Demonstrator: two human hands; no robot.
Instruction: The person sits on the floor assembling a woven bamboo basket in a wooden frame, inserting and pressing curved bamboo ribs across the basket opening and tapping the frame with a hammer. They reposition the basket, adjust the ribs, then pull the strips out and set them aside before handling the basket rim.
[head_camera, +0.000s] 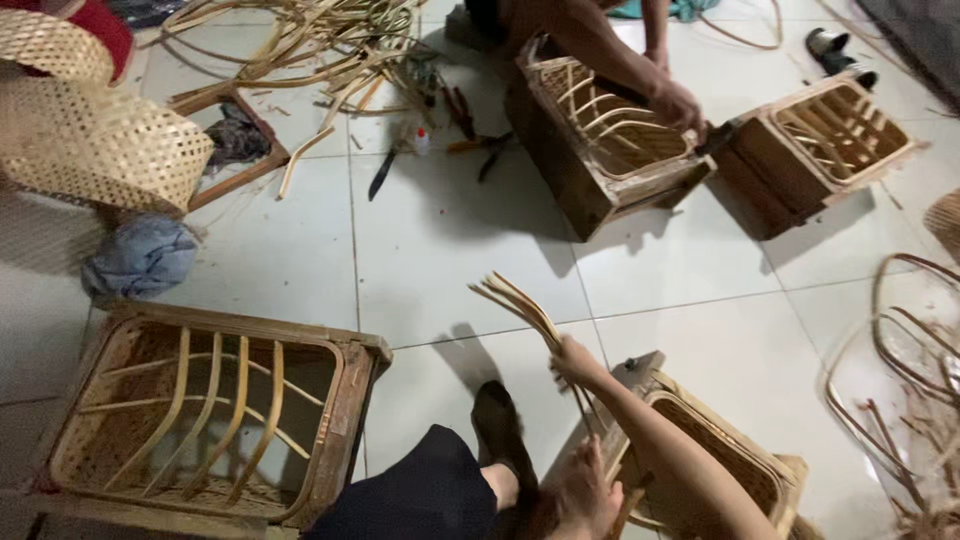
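right hand (578, 362) gripping bundle of bamboo strips (520, 305) above basket frame (720, 455); left hand (585, 490) closed low on same strips; frame unribbed; ribbing apparently ahead; finished ribbed frame (200, 410) nearby

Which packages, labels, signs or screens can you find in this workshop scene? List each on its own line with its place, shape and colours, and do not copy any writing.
Small bottle: the only package, lying on the white tiled floor among the tools near the top middle; short, whitish body, red cap.
Labels, signs, screens: none in view.
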